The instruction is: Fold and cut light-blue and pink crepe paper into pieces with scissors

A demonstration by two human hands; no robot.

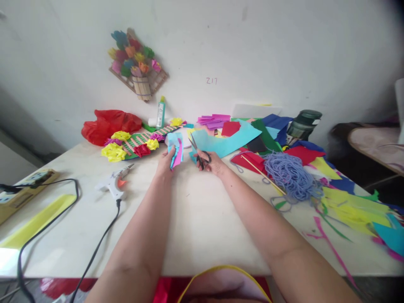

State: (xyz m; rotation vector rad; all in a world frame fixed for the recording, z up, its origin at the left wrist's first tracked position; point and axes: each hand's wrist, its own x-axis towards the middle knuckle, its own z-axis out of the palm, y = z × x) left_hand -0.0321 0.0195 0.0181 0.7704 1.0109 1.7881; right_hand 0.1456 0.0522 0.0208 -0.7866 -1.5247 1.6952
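My left hand (165, 163) is closed on a small bunch of paper pieces (178, 152), light blue with a magenta strip. To the right of it, my right hand (211, 162) grips a pair of scissors (193, 142) with dark handles; the blades point up and to the left. A large sheet of light blue paper (230, 141) lies on the table just beyond the scissors. Behind my left hand rests a green decorated board (139, 144) with pink strips and yellow, red and magenta crumpled paper flowers.
A white glue gun (113, 185) with a black cable lies left, near a power strip (25, 193). Blue-violet yarn (292, 174) and coloured paper scraps (353, 206) cover the right side. At the back stand a glue bottle (160, 112), red plastic bag (110, 126) and dark green jar (304, 125).
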